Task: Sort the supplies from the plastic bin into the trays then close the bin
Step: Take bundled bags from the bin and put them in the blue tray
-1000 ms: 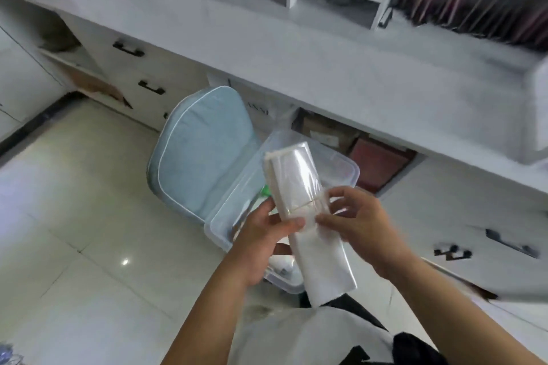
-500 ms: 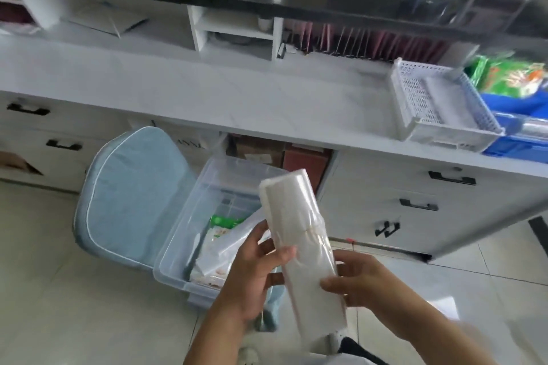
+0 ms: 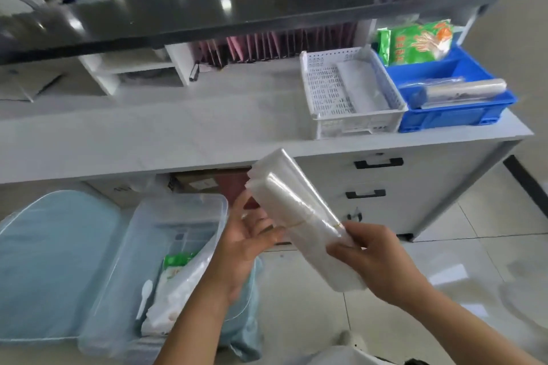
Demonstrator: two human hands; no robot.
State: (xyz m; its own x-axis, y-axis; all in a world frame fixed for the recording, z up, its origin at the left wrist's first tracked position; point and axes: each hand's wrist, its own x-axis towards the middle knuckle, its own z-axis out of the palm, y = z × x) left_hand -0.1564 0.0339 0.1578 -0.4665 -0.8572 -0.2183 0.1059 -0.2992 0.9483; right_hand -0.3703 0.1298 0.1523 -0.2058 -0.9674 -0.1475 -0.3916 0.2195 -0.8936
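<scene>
The clear plastic bin (image 3: 166,249) is sitting open to the left of the hands, packets lying inside it. The left hand (image 3: 246,243) is lying slack with loose fingers against a banded bundle of clear bags (image 3: 302,216), while the right hand (image 3: 373,258) is gripping its lower end. Beyond the hands, up to the right, the white tray (image 3: 326,92) and blue tray (image 3: 462,115) are sitting side by side on the table (image 3: 178,127)

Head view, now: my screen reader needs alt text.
Both hands, left and right, hold a banded bundle of clear plastic bags above the open plastic bin; a white tray and blue tray sit on the counter.
</scene>
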